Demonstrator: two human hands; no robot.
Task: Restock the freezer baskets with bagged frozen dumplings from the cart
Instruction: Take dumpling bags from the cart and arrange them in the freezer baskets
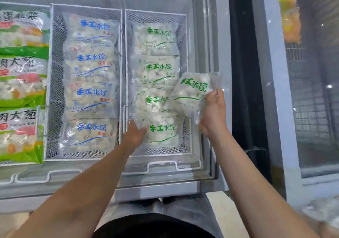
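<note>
Two hands: right hand (pixel 213 113) gripping green-lettered "水饺" bag (pixel 192 93), left hand (pixel 134 136) fingers hidden, unclear.

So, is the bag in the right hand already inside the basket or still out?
Still out. The right hand grips the green-print bag tilted above the right basket's edge, not lying among the bags there.

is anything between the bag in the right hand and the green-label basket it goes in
Nothing visible blocks it. The right hand holds the bag over the basket's right rim. The left hand rests on the nearest bag inside.
</note>
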